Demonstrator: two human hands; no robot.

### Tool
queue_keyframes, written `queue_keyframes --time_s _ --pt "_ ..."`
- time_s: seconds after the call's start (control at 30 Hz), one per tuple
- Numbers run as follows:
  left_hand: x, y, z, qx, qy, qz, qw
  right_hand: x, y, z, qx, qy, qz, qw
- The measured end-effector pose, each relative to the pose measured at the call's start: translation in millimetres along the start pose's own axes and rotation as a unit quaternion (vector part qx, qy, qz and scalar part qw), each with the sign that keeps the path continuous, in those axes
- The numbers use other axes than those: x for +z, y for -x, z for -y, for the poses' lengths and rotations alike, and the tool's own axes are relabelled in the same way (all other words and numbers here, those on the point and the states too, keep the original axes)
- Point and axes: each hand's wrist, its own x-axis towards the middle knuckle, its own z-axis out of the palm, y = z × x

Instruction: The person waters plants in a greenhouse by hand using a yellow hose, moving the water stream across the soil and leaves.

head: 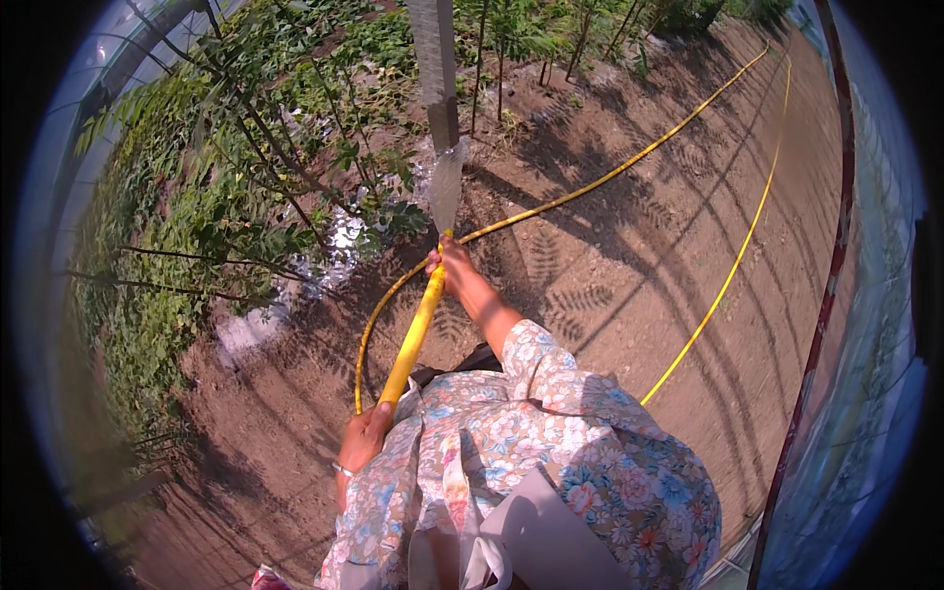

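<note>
A yellow hose [414, 332] runs slantwise in front of my body. My right hand [451, 267] grips it near its far end, and my left hand [366, 436], with a bracelet at the wrist, is closed around it by my left side. From the hose's end a spray of water [445, 184] shoots away from me, towards the foot of a grey post. Whether there is a nozzle is hidden by my right hand. A thinner-looking stretch of yellow hose [575, 193] curves over the soil, passing beyond my right hand.
Thin-stemmed shrubs [276, 155] and low leafy plants [177, 251] grow at the left and ahead. The grey post [435, 66] stands straight ahead. Another length of yellow hose [737, 258] lies on the bare soil at the right, beside a plastic sheet wall [848, 369] with a dark rail.
</note>
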Motion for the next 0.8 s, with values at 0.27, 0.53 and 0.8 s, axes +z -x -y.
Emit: queue_keyframes --time_s 0.27,0.53,0.8 --pt "-5.8 -11.1 14.5 0.031 -0.023 -0.020 0.999 9.9 7.6 -2.7 -0.009 0.022 -0.004 1.000" --pt "-7.6 -15.4 15.9 0.038 -0.021 -0.005 0.999 13.3 1.0 3.7 0.003 0.057 -0.089 0.994" --pt "-5.5 -19.7 19.2 0.066 -0.037 -0.015 0.997 8.3 -1.7 6.0 0.003 -0.005 -0.089 0.996"
